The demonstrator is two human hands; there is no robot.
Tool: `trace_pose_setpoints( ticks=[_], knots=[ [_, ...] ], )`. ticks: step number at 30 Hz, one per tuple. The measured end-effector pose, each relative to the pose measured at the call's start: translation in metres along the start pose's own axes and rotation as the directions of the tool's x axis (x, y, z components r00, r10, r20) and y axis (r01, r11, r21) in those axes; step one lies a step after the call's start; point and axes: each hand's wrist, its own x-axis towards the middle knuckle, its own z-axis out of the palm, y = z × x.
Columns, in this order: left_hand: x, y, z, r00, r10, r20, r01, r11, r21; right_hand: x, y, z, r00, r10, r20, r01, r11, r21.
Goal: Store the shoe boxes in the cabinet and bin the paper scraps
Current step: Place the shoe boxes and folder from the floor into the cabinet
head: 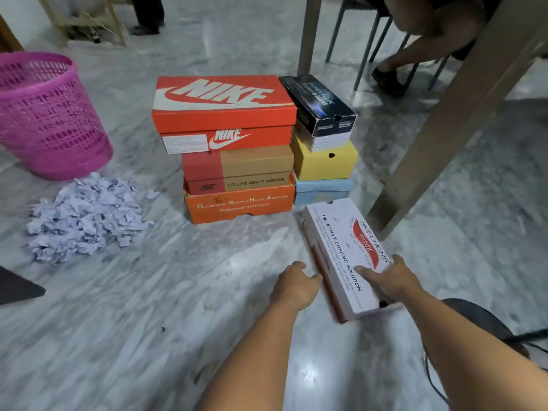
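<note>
A white Skechers shoe box (338,247) lies on the marble floor at the lower right. My right hand (388,277) rests flat on its lid near the close end. My left hand (296,284) is against the box's left side, fingers curled. Behind it stand two stacks: an orange Nike box (222,105) on a brown and red box (237,167) on an orange safety-shoe box (237,204); and a black box (318,108) tilted on a yellow box (324,161) on a pale blue box (323,191). A heap of paper scraps (84,216) lies left.
A pink mesh bin (47,120) stands behind the paper heap at the left. Wooden table legs (439,137) rise right of the stacks. Another person sits on a chair at the top right (427,34). A dark object (17,287) pokes in at the left edge.
</note>
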Motion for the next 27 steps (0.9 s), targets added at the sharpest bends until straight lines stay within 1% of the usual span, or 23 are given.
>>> trace_pose_setpoints(
  ticks=[1, 3, 4, 6, 7, 8, 9, 10, 11, 13, 16, 18, 20, 22, 23, 25, 27],
  knots=[
    [0.001, -0.002, 0.003, 1.0, -0.013, 0.017, 0.013, 1.0, -0.028, 0.002, 0.002, 0.006, 0.997, -0.053, 0.058, 0.052, 0.998, 0.023],
    [0.0, -0.01, 0.003, 0.996, -0.075, 0.039, 0.08, 0.987, -0.14, -0.007, -0.008, 0.022, 0.975, -0.156, 0.161, 0.144, 0.986, 0.082],
    [0.001, -0.017, 0.002, 0.992, -0.114, 0.051, 0.123, 0.97, -0.21, -0.005, -0.011, 0.035, 0.96, -0.199, 0.199, 0.181, 0.978, 0.104],
    [0.003, -0.033, -0.002, 0.987, -0.159, 0.039, 0.163, 0.926, -0.34, -0.021, -0.035, 0.056, 0.925, -0.265, 0.271, 0.222, 0.959, 0.177],
    [0.004, -0.041, -0.004, 0.983, -0.182, 0.005, 0.169, 0.901, -0.399, -0.022, -0.041, 0.068, 0.904, -0.288, 0.317, 0.233, 0.952, 0.2],
    [0.003, -0.051, -0.009, 0.973, -0.229, -0.04, 0.187, 0.874, -0.448, -0.04, -0.059, 0.074, 0.882, -0.305, 0.36, 0.24, 0.947, 0.213],
    [-0.002, -0.058, -0.016, 0.953, -0.286, -0.102, 0.204, 0.85, -0.486, -0.058, -0.075, 0.079, 0.858, -0.294, 0.421, 0.223, 0.952, 0.21],
    [-0.006, -0.07, -0.024, 0.922, -0.351, -0.163, 0.223, 0.827, -0.516, -0.074, -0.087, 0.086, 0.835, -0.285, 0.47, 0.21, 0.956, 0.206],
    [-0.012, -0.082, -0.033, 0.886, -0.406, -0.224, 0.231, 0.806, -0.545, -0.085, -0.095, 0.095, 0.81, -0.309, 0.499, 0.224, 0.948, 0.224],
    [-0.034, -0.106, -0.053, 0.826, -0.479, -0.298, 0.248, 0.783, -0.57, -0.106, -0.109, 0.112, 0.739, -0.372, 0.561, 0.268, 0.927, 0.263],
    [-0.072, -0.16, -0.077, 0.733, -0.58, -0.356, 0.296, 0.742, -0.602, -0.136, -0.126, 0.148, 0.661, -0.403, 0.633, 0.315, 0.915, 0.253],
    [-0.104, -0.193, -0.09, 0.669, -0.64, -0.377, 0.288, 0.691, -0.663, -0.157, -0.138, 0.174, 0.577, -0.431, 0.694, 0.38, 0.894, 0.239],
    [-0.138, -0.219, -0.107, 0.6, -0.686, -0.412, 0.241, 0.646, -0.725, -0.186, -0.159, 0.199, 0.506, -0.452, 0.735, 0.439, 0.868, 0.231],
    [-0.165, -0.24, -0.127, 0.496, -0.745, -0.446, 0.179, 0.59, -0.787, -0.212, -0.184, 0.227, 0.422, -0.472, 0.774, 0.477, 0.842, 0.254],
    [-0.177, -0.246, -0.137, 0.458, -0.762, -0.458, 0.15, 0.574, -0.805, -0.223, -0.196, 0.24, 0.385, -0.487, 0.784, 0.502, 0.823, 0.265],
    [-0.201, -0.262, -0.163, 0.376, -0.781, -0.499, 0.08, 0.564, -0.822, -0.252, -0.225, 0.268, 0.307, -0.529, 0.791, 0.553, 0.775, 0.304],
    [-0.221, -0.277, -0.192, 0.306, -0.781, -0.544, 0.009, 0.574, -0.819, -0.282, -0.256, 0.288, 0.275, -0.576, 0.77, 0.564, 0.745, 0.356]
  ],
)
